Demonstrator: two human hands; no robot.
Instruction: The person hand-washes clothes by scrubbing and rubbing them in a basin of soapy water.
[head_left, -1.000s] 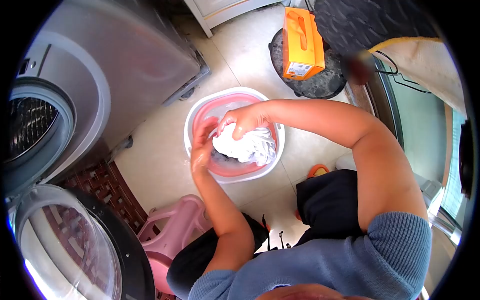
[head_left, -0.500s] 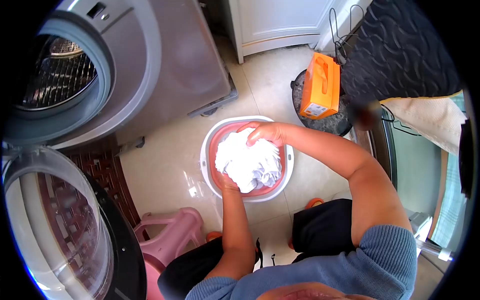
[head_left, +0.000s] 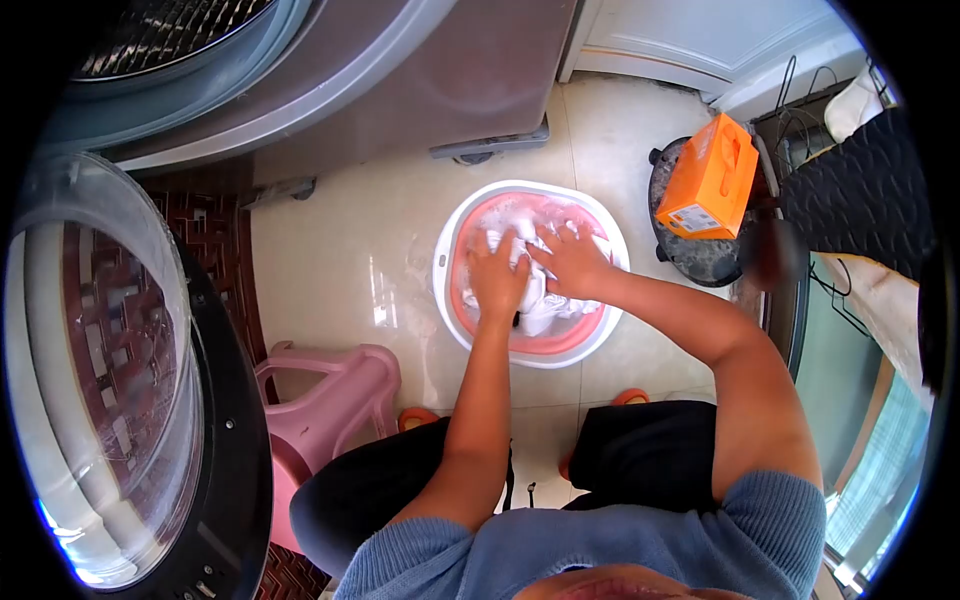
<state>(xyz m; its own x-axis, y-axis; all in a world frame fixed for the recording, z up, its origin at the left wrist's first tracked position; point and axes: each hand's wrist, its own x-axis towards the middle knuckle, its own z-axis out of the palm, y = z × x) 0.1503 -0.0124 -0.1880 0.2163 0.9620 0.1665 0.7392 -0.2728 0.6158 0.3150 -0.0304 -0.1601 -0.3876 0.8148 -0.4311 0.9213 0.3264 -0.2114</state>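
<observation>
A white basin with a pink inside stands on the floor and holds water. White wet cloth lies in it, low in the water and spread out. My left hand rests on the left part of the cloth, fingers spread and pointing away from me. On the right part of the cloth lies my right hand, its fingers also apart. Both palms face down and their undersides are hidden. The two hands are close together.
A washing machine is at the upper left, its round door swung open. A pink stool stands at the lower left. An orange box sits on a black round stand at the right. A white cabinet is behind.
The white cloth, bunched up earlier between my hands, is now lower and flatter in the basin. My hands have moved onto it from above and their fingers have spread. The view has shifted.
</observation>
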